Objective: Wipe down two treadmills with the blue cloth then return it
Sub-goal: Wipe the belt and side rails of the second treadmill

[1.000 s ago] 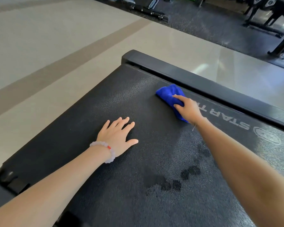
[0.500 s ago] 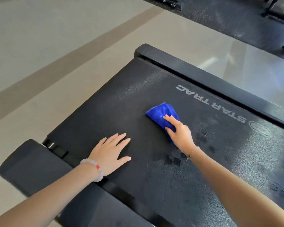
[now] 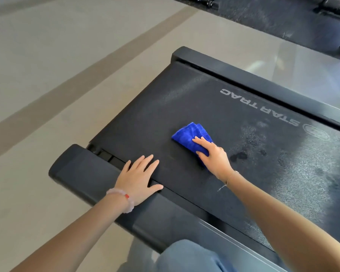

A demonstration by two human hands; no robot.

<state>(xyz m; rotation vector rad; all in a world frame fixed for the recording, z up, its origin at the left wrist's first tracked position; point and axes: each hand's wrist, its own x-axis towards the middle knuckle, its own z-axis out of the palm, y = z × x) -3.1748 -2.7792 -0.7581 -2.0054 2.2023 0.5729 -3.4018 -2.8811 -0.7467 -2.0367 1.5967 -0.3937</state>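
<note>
A folded blue cloth (image 3: 186, 135) lies on the black treadmill belt (image 3: 161, 107), which bears the words STAR TRAC. My right hand (image 3: 212, 156) presses flat on the cloth's near part, fingers straight. My left hand (image 3: 138, 178) rests open with spread fingers across the near side rail (image 3: 81, 169) and the belt's edge. Damp streaks and dark wet spots (image 3: 241, 155) show on the belt to the right of the cloth.
Beige floor with a darker stripe (image 3: 71, 89) lies to the left and beyond the treadmill. Black rubber flooring with other gym machines (image 3: 283, 14) runs along the top. My knee in blue jeans (image 3: 186, 256) shows at the bottom.
My right hand has dragged the cloth back across the belt toward me, from near the far rail to mid-belt. My left hand has shifted from the belt onto the near rail.
</note>
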